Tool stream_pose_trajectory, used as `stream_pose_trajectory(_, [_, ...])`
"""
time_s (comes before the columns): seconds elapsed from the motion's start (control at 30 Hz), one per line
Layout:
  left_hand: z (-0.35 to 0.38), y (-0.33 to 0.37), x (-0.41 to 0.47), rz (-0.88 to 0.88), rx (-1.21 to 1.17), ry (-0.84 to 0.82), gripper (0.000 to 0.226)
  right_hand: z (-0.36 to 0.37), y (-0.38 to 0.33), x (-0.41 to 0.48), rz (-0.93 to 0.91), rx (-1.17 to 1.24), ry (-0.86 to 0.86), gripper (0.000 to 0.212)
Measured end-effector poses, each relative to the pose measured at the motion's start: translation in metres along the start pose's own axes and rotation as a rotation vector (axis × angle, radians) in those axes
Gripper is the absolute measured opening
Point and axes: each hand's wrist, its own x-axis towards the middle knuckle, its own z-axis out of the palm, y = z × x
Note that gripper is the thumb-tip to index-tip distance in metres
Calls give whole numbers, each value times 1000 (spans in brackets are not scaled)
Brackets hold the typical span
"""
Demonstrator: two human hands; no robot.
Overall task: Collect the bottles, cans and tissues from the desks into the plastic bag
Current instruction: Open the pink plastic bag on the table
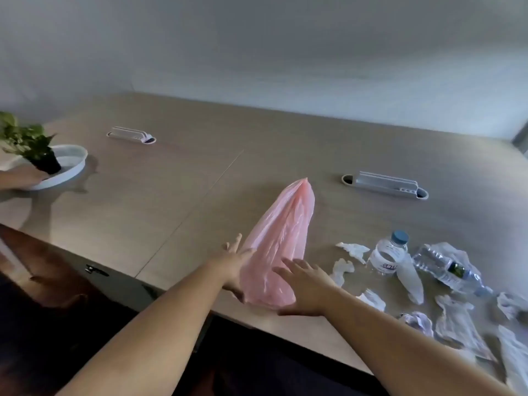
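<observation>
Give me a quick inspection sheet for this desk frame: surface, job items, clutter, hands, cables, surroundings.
Surface: wooden desk, two tops joined at a seam.
Job's things: pink plastic bag lying flat, nothing visibly in it; upright bottle with blue cap; crushed bottle on its side; crumpled tissues scattered right of the bag. No cans seen.
Clutter: potted plant in a white dish, another person's hand on the dish.
Hands: left hand and right hand open, at the bag's near end.
Cables: nothing seen; two grey cable ports.
Surroundings: plain wall.
</observation>
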Motion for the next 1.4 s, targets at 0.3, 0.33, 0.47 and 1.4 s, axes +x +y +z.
stream_pose_trajectory(0.3, [39,9,20,63,-209,171,53,24,2,18,57,25,92,52])
stream_pose_trajectory(0.33, [39,11,21,79,-175,221,42,23,4,19,59,36,132,41])
stream_pose_trajectory(0.47, [24,14,24,80,-244,387,22,-1,16,20,133,118,256,20])
stream_pose_trajectory(1.4, [-133,96,-38,-64,-1697,187,16,-125,37,-81,221,878,760,81])
